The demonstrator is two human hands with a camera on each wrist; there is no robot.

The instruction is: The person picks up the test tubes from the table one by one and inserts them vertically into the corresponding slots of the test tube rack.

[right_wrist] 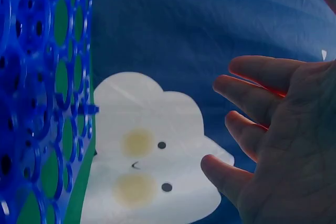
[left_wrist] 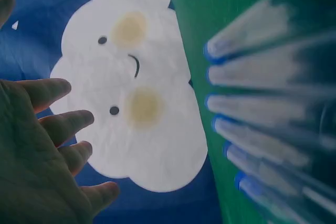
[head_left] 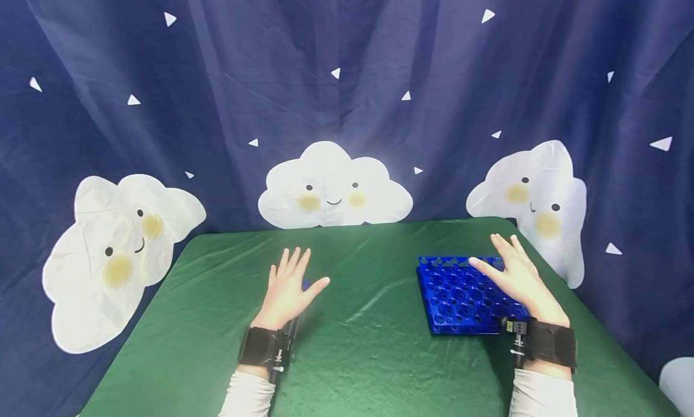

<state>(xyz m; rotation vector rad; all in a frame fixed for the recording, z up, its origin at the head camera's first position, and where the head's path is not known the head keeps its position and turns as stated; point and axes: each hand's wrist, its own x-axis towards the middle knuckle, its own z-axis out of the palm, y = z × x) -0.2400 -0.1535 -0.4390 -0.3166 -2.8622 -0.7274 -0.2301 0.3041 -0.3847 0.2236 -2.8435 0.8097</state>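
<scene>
My left hand (head_left: 287,291) is held with its fingers spread and holds nothing. Beside it in the left wrist view, several clear tubes (left_wrist: 257,74) with blue-rimmed, whitish ends lie in a row. In the head view they are mostly hidden behind that hand and its wrist strap. On the right, a blue rack (head_left: 455,296) full of round holes sits on the green table (head_left: 368,357). Over its right side is my right hand (head_left: 519,278), fingers extended and nothing in its grasp. The hand and wrist hide part of the rack.
Behind the table hangs a dark blue curtain (head_left: 368,116) with white triangles and smiling clouds (head_left: 336,188). The table's right edge runs close past the right hand. Each wrist wears a black strap (head_left: 553,344) with a small device.
</scene>
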